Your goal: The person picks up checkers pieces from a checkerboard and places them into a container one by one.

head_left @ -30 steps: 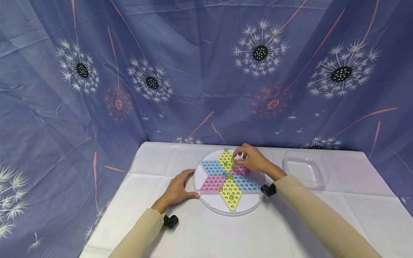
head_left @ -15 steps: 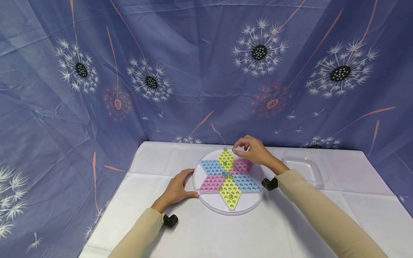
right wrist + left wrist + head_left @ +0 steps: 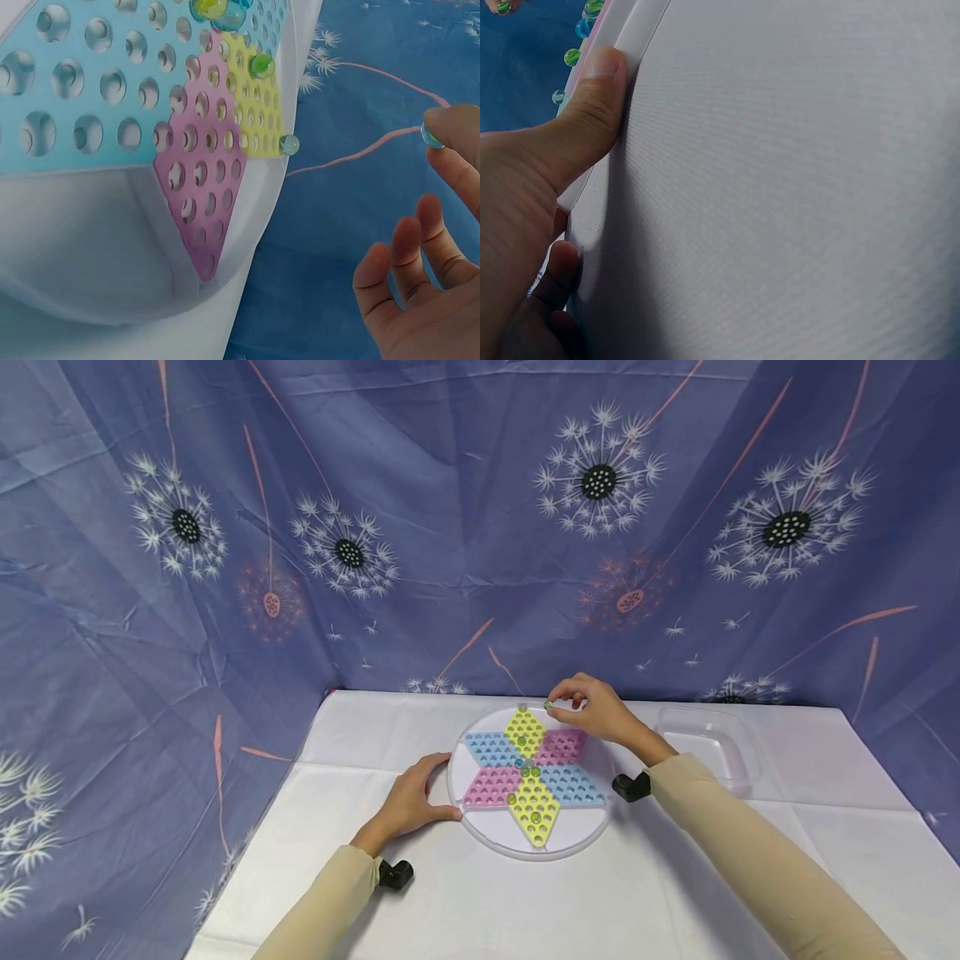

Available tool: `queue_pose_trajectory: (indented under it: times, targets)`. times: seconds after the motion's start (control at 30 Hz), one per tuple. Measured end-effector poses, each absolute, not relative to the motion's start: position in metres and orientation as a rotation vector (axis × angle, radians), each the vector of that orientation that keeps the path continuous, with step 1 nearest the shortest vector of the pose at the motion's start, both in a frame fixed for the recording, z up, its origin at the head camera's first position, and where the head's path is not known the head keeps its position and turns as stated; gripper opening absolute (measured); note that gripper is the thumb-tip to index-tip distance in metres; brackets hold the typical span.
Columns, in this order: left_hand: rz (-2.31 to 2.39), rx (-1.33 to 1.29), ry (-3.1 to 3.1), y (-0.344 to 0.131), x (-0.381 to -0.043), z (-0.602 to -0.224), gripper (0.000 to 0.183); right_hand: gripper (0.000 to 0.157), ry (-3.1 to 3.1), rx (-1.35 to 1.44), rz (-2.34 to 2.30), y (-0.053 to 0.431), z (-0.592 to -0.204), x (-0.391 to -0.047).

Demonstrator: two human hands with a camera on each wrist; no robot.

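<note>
My right hand (image 3: 598, 708) pinches a green-tinted glass marble (image 3: 548, 705) between thumb and index finger, just past the far right rim of a round Chinese checkers board (image 3: 480, 839). In the right wrist view the marble (image 3: 430, 136) peeks out at the fingertips, and the other fingers are loosely bent. Spread along the board's left rim, my left hand (image 3: 411, 795) touches it with thumb and fingers; its thumb (image 3: 600, 82) presses the white edge in the left wrist view. Several marbles sit in the board's holes, including a green one (image 3: 262, 65) and a clear one (image 3: 289, 145).
A clear plastic box (image 3: 708, 752) stands right of the board. White cloth (image 3: 540, 910) covers the table, and a blue dandelion-print curtain (image 3: 465, 527) hangs along its back and left side. Each wrist carries a black camera (image 3: 396, 874).
My right hand has moved up and away from the yellow far point to beyond the rim, with the marble in its fingertips. My left hand keeps its place on the board.
</note>
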State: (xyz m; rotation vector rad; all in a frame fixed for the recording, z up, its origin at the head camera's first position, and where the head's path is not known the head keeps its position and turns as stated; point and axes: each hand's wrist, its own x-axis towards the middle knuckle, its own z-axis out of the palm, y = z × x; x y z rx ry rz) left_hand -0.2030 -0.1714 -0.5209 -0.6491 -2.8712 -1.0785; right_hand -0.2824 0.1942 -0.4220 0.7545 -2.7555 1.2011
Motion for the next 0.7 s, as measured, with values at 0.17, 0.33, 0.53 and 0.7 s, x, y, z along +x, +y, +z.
queue_pose_trajectory:
  times: [0.17, 0.33, 0.53, 0.7]
  targets:
    - [-1.066, -0.651, -2.872, -0.171, -0.203, -0.520, 0.103, 0.015, -2.764, 0.726, 1.192, 0.203, -0.420, -0.280]
    - [-1.073, -0.640, -2.885, -0.171, -0.203, -0.521, 0.103, 0.016, -2.764, 0.680, 1.181, 0.219, -0.419, -0.277]
    - [-1.083, -0.641, -2.881, -0.171, -0.204, -0.523, 0.103, 0.018, -2.773, 0.592, 1.137, 0.247, -0.423, -0.272]
    - [-1.073, -0.655, -2.856, -0.171, -0.204, -0.523, 0.103, 0.020, -2.785, 0.501, 1.120, 0.271, -0.425, -0.265]
